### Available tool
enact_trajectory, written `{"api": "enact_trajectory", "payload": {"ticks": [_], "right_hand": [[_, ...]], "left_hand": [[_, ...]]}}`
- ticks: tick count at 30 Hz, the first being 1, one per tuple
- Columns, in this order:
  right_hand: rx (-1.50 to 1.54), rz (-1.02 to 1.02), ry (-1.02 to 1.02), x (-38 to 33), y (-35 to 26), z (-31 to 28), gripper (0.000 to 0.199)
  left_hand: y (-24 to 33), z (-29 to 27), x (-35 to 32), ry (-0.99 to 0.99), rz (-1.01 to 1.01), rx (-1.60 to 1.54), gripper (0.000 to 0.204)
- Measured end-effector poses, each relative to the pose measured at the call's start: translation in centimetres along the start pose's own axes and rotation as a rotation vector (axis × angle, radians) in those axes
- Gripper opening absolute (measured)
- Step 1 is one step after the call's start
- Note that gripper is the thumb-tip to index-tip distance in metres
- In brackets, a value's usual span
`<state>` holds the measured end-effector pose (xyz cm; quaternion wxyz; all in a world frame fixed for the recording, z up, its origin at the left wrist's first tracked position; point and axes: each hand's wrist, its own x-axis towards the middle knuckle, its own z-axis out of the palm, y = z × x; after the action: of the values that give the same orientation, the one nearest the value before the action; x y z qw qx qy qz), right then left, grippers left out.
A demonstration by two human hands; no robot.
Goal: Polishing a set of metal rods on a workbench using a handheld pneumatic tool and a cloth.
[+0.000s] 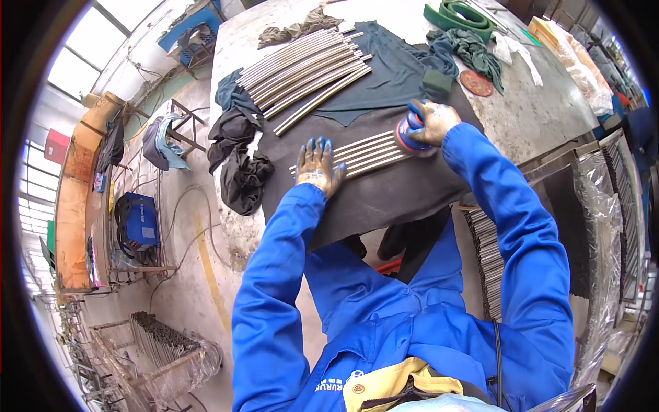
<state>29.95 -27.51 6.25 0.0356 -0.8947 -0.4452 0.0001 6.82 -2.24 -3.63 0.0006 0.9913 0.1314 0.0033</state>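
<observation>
Rods in work: flat row of slim silvery metal rods (374,152), side by side on a black sheet (384,196) over the near edge of a grey-topped table (532,117). That's my clock centre; 12 points away from the person.
Left hand: bare left hand (319,168) at 8–9 o'clock, palm down on the rods' left ends, fingers nearly straight, slightly apart, thumb out.
Right hand: bare right hand (436,122) at 2–3 o'clock, fingers wrapped round the tool.
Tool: round blue-and-red hand tool (405,136), on the rods' right ends.
Rod stack: thicker-looking pile of silvery rods (302,74), 10–11 o'clock, partly on a dark teal cloth (398,72).
Green block: small dark green block (436,81), 1–2 o'clock.
Disc: dull red round disc (476,83), 2 o'clock, just beside the block.
Belt: coiled green belt (456,20), 1 o'clock, farther out.
Black cloth: crumpled black cloth (244,178), 9 o'clock.
Blue machine: boxy blue machine (141,221), 8–9 o'clock, off the table.
</observation>
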Motion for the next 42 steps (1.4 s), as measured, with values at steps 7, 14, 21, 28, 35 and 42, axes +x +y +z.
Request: {"api": "enact_trajectory", "payload": {"ticks": [7,14,21,28,35,42], "right_hand": [[0.011,0.104,-0.078,-2.0,0.6,-1.6,0.064],[0.069,0.027,-0.080,1.7,1.5,-1.0,0.066],[0.521,-0.031,-0.108,2.9,8.8,2.7,0.066],[0.101,-0.298,0.171,8.2,13.8,13.8,0.064],[0.093,-0.385,0.554,4.8,5.9,9.9,0.039],[0.122,-0.435,0.198,5.5,6.0,9.1,0.048]], "left_hand": [[1.3,0.2,-1.7,0.030,0.036,-0.041,0.074],[0.5,0.0,-0.7,0.043,-0.004,0.009,0.074],[3.5,5.3,4.6,0.524,-0.062,-0.433,0.056],[1.2,9.5,3.5,0.571,-0.030,-0.449,0.077],[2.1,11.4,3.9,0.957,-0.050,0.073,0.082],[2.2,12.1,4.3,0.734,0.066,-0.443,0.082]]}}
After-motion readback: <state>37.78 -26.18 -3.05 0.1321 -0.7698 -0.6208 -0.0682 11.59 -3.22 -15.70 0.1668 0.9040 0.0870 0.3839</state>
